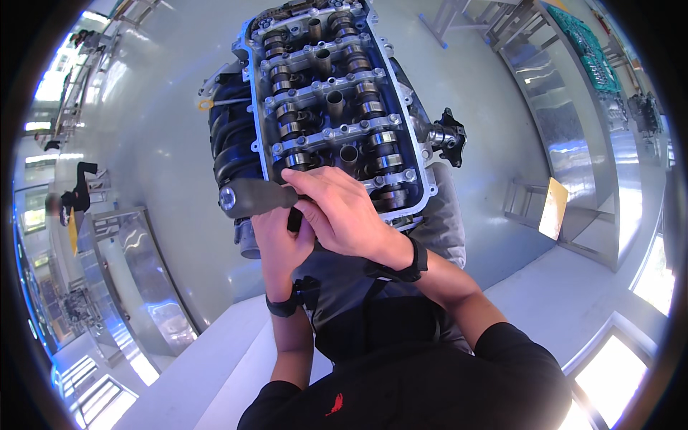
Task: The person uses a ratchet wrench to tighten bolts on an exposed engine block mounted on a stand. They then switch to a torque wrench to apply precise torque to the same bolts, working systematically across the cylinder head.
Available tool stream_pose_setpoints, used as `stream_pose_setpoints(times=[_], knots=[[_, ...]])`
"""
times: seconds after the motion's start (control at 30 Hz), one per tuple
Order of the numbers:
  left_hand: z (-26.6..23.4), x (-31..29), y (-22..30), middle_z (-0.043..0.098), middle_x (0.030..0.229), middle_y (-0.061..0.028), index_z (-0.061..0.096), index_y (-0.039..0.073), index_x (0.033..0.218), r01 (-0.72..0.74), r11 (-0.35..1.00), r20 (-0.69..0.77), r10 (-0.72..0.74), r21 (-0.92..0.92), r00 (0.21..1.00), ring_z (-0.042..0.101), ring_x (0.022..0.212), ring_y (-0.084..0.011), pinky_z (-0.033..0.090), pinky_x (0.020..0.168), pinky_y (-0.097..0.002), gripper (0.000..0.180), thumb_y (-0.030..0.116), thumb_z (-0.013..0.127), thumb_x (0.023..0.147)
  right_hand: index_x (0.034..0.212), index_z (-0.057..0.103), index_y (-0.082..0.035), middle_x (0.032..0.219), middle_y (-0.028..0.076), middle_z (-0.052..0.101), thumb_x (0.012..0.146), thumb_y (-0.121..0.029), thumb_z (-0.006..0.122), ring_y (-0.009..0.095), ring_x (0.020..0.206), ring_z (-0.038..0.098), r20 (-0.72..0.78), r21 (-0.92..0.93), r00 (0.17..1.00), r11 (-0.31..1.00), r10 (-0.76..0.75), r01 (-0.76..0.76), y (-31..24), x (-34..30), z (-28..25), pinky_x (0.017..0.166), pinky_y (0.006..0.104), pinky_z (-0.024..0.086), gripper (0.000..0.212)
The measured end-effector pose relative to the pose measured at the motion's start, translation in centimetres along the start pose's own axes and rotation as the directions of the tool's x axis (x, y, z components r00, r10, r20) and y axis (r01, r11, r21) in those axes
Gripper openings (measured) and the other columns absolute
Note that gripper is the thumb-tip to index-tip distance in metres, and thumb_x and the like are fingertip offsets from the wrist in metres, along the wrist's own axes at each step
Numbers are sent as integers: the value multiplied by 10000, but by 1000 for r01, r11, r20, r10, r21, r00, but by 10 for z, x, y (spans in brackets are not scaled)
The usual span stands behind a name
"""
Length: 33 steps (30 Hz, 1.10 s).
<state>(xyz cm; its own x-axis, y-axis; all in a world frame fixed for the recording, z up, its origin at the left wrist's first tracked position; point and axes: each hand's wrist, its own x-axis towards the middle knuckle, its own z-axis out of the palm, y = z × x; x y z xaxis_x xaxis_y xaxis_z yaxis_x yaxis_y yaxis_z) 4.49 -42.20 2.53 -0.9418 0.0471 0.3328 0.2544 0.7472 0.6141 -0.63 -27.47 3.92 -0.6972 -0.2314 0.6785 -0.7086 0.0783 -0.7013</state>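
Observation:
In front of me is an engine's cylinder head (326, 93) with two camshafts exposed and several tubes down its middle. A tool with a thick black handle (258, 198) and a silver end cap lies crosswise over its near left corner. My left hand (276, 240) is closed beneath the handle, its fingers largely hidden. From the right, my right hand (342, 211) comes over the handle's inner end, with thumb and fingers closed around it. A small black part shows between the hands. The tool's working end is hidden.
A black intake manifold (233, 136) sits along the engine's left side, and a black flanged part (450, 137) juts out at right. Metal benches stand on both sides; the right one bears a green tool tray (588, 54). Another person (77, 197) is far left.

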Motion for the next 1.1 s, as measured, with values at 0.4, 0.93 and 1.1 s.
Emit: stream_pose_setpoints(times=[0.4, 0.93, 1.1], knots=[[7, 9, 14, 638, 863, -163, 601, 13, 979, 56, 990, -80, -67, -131, 994, 634, 791, -359, 483, 704, -405, 271, 38, 684, 723, 1354, 487, 9, 920, 134, 645, 769, 12, 692, 296, 782, 620, 13, 1, 997, 997, -74, 74, 6, -2, -2, 714, 376, 516, 620], [4, 0, -2, 640, 837, -127, 573, -14, 1031, 19, 991, -68, -28, -135, 997, 609, 737, -211, 452, 643, -317, 269, 99, 671, 807, 1293, 537, -17, 958, 68, 641, 746, -9, 712, 268, 820, 622, 43, -42, 999, 999, 12, -11, 0, -3, -2, 688, 379, 509, 575], [4, 0, 4, 641, 874, -131, 601, 19, 1010, 164, 954, -43, -181, -253, 983, 629, 801, -310, 464, 722, -378, 299, 62, 684, 725, 1296, 528, -23, 932, 93, 634, 746, -7, 712, 271, 824, 624, 42, -62, 998, 996, -57, 59, 0, 0, -4, 697, 379, 512, 580]])
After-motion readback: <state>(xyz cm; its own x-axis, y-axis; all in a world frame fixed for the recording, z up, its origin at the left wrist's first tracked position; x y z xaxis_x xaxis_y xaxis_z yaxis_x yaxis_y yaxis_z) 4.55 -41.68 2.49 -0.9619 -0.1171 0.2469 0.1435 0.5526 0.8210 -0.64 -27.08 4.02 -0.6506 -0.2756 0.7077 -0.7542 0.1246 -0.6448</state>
